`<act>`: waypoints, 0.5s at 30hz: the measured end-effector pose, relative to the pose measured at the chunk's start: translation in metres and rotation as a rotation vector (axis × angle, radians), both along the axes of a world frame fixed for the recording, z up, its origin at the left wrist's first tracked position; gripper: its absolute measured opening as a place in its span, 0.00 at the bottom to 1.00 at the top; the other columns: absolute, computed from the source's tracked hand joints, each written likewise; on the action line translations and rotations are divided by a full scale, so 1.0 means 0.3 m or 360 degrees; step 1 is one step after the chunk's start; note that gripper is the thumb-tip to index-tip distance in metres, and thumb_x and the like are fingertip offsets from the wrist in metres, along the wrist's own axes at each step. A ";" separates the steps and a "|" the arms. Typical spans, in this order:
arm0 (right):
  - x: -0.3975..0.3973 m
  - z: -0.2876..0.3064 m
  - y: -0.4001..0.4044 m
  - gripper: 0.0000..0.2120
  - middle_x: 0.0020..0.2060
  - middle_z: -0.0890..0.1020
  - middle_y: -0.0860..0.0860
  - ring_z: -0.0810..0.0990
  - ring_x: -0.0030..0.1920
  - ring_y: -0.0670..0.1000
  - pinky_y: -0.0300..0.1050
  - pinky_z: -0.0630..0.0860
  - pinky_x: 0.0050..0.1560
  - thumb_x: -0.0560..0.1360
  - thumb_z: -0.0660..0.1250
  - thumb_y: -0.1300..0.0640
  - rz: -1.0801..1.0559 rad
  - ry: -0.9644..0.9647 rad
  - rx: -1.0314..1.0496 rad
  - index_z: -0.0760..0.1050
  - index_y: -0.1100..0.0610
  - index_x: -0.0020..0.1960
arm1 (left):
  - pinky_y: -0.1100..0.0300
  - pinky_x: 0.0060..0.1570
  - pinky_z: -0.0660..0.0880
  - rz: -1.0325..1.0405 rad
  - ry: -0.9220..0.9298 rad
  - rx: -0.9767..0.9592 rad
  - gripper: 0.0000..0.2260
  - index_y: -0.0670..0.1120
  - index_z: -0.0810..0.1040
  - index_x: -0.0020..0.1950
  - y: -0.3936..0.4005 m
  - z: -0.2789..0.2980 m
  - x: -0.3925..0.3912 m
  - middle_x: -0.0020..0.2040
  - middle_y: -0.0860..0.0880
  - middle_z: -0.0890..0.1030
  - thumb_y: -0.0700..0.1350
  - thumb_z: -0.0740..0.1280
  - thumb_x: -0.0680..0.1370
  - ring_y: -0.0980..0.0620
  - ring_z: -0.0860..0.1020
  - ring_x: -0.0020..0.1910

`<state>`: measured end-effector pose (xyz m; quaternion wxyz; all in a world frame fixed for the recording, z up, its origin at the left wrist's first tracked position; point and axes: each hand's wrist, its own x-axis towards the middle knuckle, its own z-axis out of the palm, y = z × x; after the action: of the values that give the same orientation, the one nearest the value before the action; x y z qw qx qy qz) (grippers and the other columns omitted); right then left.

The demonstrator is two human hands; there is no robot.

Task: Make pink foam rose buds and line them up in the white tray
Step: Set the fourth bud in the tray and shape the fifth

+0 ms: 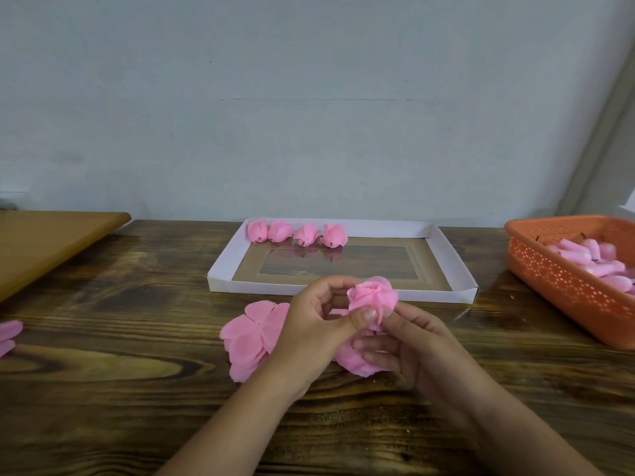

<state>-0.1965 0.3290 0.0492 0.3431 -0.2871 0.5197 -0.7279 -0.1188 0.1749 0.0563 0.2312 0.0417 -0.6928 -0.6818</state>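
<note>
Rose bud upright, tip upward, pinched by both hands' fingers

Pale grey-blue wall behind wooden table

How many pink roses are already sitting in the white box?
4, side by side along the white tray's far wall: rose one, two, three, four. None looks hidden.

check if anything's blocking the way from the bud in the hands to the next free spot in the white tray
Nothing visible does. The rose bud sits just before the white tray, whose near wall is low, and the floor right of the four lined-up buds is bare.
</note>
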 end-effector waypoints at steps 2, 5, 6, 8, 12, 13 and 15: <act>-0.003 -0.006 -0.002 0.23 0.51 0.86 0.61 0.86 0.47 0.53 0.41 0.82 0.47 0.71 0.77 0.45 -0.0028 -0.0047 -0.0072 0.83 0.57 0.60 | 0.55 0.52 0.81 -0.0006 0.0022 -0.0023 0.18 0.48 0.83 0.56 -0.003 0.002 0.002 0.51 0.50 0.87 0.47 0.78 0.67 0.51 0.84 0.52; 0.003 -0.004 -0.003 0.20 0.49 0.87 0.57 0.86 0.47 0.51 0.39 0.81 0.47 0.72 0.77 0.46 -0.0190 0.0127 -0.0097 0.83 0.55 0.60 | 0.60 0.49 0.81 -0.0071 0.0049 -0.0029 0.19 0.47 0.83 0.57 -0.009 0.004 0.004 0.52 0.50 0.87 0.48 0.78 0.67 0.54 0.85 0.52; 0.006 -0.001 -0.004 0.16 0.51 0.87 0.57 0.86 0.49 0.52 0.39 0.81 0.48 0.75 0.75 0.49 -0.0231 0.0198 -0.0127 0.83 0.55 0.60 | 0.62 0.48 0.81 -0.0090 0.0046 -0.0047 0.20 0.47 0.82 0.58 -0.010 0.005 0.005 0.53 0.51 0.87 0.48 0.78 0.67 0.55 0.85 0.53; 0.014 0.004 -0.007 0.12 0.54 0.86 0.57 0.86 0.54 0.55 0.40 0.81 0.50 0.78 0.71 0.55 -0.0276 0.0302 -0.0198 0.83 0.55 0.60 | 0.59 0.52 0.82 -0.0105 0.0013 -0.0110 0.24 0.49 0.81 0.60 -0.009 0.005 0.006 0.56 0.52 0.86 0.48 0.80 0.66 0.55 0.84 0.57; 0.027 0.009 -0.008 0.11 0.54 0.86 0.56 0.85 0.57 0.56 0.43 0.81 0.53 0.77 0.71 0.57 -0.0340 0.0513 -0.0208 0.84 0.53 0.59 | 0.53 0.61 0.80 -0.0014 -0.0021 -0.0255 0.26 0.57 0.78 0.63 -0.003 0.004 0.010 0.59 0.57 0.85 0.47 0.82 0.67 0.57 0.82 0.61; 0.028 0.011 -0.007 0.12 0.53 0.87 0.54 0.85 0.56 0.55 0.42 0.81 0.52 0.76 0.71 0.57 -0.0372 0.0548 -0.0202 0.84 0.51 0.58 | 0.55 0.60 0.79 -0.0004 -0.0009 -0.0269 0.25 0.58 0.78 0.62 -0.003 0.004 0.010 0.59 0.59 0.84 0.45 0.81 0.69 0.58 0.82 0.60; 0.027 0.013 -0.005 0.14 0.53 0.87 0.52 0.86 0.54 0.52 0.40 0.81 0.50 0.74 0.71 0.58 -0.0442 0.0615 -0.0170 0.84 0.45 0.57 | 0.60 0.58 0.79 -0.0004 0.0016 -0.0287 0.23 0.59 0.77 0.63 -0.004 0.006 0.010 0.58 0.60 0.84 0.42 0.79 0.72 0.59 0.82 0.60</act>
<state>-0.1884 0.3275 0.0532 0.1183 -0.3646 0.5709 -0.7260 -0.1159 0.1736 0.0580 0.2366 0.0163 -0.7503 -0.6171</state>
